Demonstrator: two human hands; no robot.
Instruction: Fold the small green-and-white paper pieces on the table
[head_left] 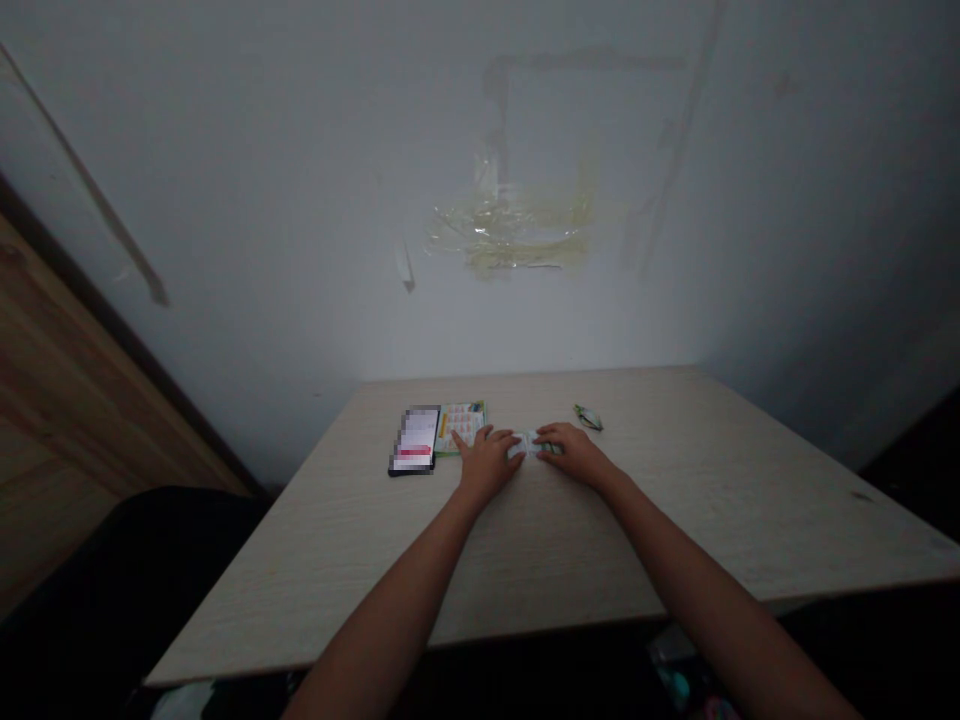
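A small pale sheet with bluish-white print (528, 444), perhaps paper, lies flat on the table between my two hands. My left hand (489, 464) has its thumb and fingertips on the sheet's left end, its outer finger stretched toward the booklet. My right hand (576, 454) grips the right end, fingers bent over the top and thumb at the near edge. Most of the sheet is covered by my fingers. A colourful printed booklet or leaflet (460, 421) lies just beyond my left hand.
A phone with a lit, blurred screen (417, 438) lies left of the booklet, touching or overlapping its edge. A small green and white crumpled packet (589, 417) sits beyond my right hand. The pale wooden table (360, 540) ends at a wall with old tape (517, 235).
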